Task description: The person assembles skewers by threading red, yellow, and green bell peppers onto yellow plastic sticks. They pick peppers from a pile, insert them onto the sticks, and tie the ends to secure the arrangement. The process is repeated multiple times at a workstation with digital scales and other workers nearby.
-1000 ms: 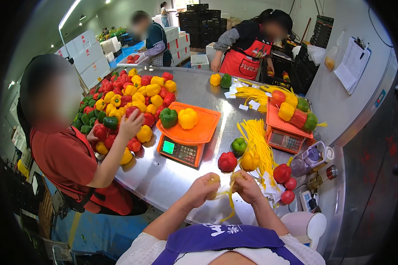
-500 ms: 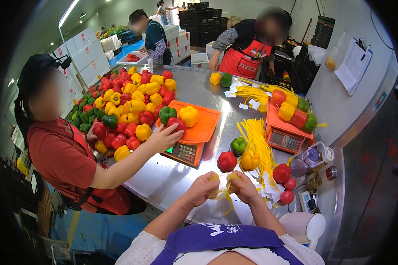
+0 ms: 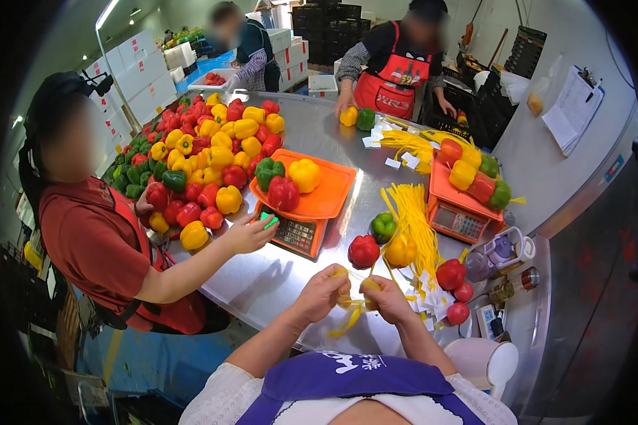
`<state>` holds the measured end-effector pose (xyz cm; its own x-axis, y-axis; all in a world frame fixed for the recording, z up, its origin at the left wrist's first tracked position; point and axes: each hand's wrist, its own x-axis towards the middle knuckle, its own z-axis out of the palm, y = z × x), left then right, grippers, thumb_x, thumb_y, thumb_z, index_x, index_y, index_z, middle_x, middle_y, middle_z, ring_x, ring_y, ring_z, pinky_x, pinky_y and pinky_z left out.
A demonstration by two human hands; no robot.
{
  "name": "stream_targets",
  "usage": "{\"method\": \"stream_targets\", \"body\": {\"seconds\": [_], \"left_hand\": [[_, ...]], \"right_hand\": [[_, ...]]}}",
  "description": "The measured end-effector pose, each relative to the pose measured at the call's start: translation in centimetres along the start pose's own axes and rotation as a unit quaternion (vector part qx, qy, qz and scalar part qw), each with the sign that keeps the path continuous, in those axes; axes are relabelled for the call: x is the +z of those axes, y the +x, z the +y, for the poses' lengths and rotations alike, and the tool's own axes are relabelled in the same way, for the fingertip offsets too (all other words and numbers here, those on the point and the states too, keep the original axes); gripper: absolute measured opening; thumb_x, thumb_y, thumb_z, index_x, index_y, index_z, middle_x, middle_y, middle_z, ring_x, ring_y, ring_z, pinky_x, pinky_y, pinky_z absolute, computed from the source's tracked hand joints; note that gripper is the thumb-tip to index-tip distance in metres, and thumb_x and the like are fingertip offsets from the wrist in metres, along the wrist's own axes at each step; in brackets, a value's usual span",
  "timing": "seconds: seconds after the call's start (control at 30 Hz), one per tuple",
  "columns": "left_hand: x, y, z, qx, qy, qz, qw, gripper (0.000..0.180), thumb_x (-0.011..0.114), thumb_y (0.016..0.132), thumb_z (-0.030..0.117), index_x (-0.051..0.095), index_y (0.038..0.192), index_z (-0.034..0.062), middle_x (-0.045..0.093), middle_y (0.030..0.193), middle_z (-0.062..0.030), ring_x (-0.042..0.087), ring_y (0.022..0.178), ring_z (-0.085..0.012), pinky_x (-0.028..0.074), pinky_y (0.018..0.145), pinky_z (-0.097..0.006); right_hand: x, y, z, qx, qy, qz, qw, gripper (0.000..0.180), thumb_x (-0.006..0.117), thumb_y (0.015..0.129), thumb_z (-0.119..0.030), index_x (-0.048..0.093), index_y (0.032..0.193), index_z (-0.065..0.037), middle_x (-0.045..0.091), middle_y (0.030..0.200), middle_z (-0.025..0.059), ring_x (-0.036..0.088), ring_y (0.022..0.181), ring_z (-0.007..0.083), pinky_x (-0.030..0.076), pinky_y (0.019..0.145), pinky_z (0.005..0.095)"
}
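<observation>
Both my hands hold a thin yellow net bag (image 3: 347,324) between them, low over the near edge of the steel table. My left hand (image 3: 322,292) pinches one side of it and my right hand (image 3: 388,300) pinches the other. A short gap separates the hands, with the loose end hanging below. Just beyond them stand a red bell pepper (image 3: 364,251), a green bell pepper (image 3: 383,227) and a yellow bell pepper (image 3: 401,251). To their right lies a bundle of yellow net bags (image 3: 412,212).
On the left, a co-worker's hand (image 3: 252,234) is at the orange scale (image 3: 337,184) holding three peppers. A big heap of peppers (image 3: 220,142) lies behind. A second scale (image 3: 455,221) bears packed peppers at right. White labels (image 3: 432,301), red peppers and bottles sit near my right arm.
The co-worker's hand has left the red pepper on the scale's tray and moved down to the scale's display. The far co-worker's hand now touches a yellow pepper. My hands have barely moved.
</observation>
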<state>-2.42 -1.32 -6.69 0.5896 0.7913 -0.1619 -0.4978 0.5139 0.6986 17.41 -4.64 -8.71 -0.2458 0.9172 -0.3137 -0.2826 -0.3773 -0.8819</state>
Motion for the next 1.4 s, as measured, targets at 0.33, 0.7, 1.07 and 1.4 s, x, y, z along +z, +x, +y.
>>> {"method": "stream_targets", "body": {"seconds": [0.33,0.7,1.07,1.4], "left_hand": [[-1.0,-0.9,-0.7,-0.097,0.196,0.012,0.976,0.019,0.065,0.093,0.02,0.062,0.106,0.0069,0.058,0.082,0.0027,0.045,0.057,-0.0048,0.036,0.052,-0.021],[0.4,-0.7,-0.3,-0.108,0.034,-0.036,0.993,0.021,0.063,0.095,0.018,0.055,0.11,0.0061,0.053,0.076,0.0025,0.044,0.056,-0.0066,0.034,0.05,-0.024],[-2.2,0.1,-0.5,-0.012,0.037,0.034,0.999,0.016,0.053,0.097,0.012,0.054,0.112,0.0052,0.063,0.096,-0.0082,0.063,0.089,-0.02,0.051,0.086,-0.039],[-1.6,1.6,-2.5,-0.213,0.186,0.049,0.958,0.018,0.062,0.093,0.016,0.064,0.108,0.0056,0.064,0.088,0.0013,0.055,0.067,-0.0047,0.043,0.057,-0.021]], "right_hand": [[-0.1,-0.7,-0.8,0.0,0.33,-0.111,0.937,0.006,0.057,0.096,-0.014,0.054,0.099,-0.01,0.039,0.068,-0.0054,0.035,0.054,0.0054,0.031,0.049,0.0218],[-0.7,0.4,0.0,-0.05,0.278,-0.002,0.959,0.02,0.063,0.094,-0.018,0.056,0.109,-0.006,0.061,0.092,0.0031,0.06,0.077,0.0143,0.05,0.068,0.0285],[-0.5,-0.4,0.5,0.06,-0.057,0.001,0.997,0.018,0.063,0.09,-0.022,0.062,0.104,-0.01,0.054,0.068,-0.005,0.045,0.053,0.0034,0.032,0.045,0.0215],[-3.0,0.9,1.9,-0.009,0.349,-0.005,0.937,0.009,0.049,0.098,-0.011,0.052,0.107,-0.011,0.056,0.086,-0.0002,0.055,0.072,0.0106,0.047,0.064,0.0261]]}}
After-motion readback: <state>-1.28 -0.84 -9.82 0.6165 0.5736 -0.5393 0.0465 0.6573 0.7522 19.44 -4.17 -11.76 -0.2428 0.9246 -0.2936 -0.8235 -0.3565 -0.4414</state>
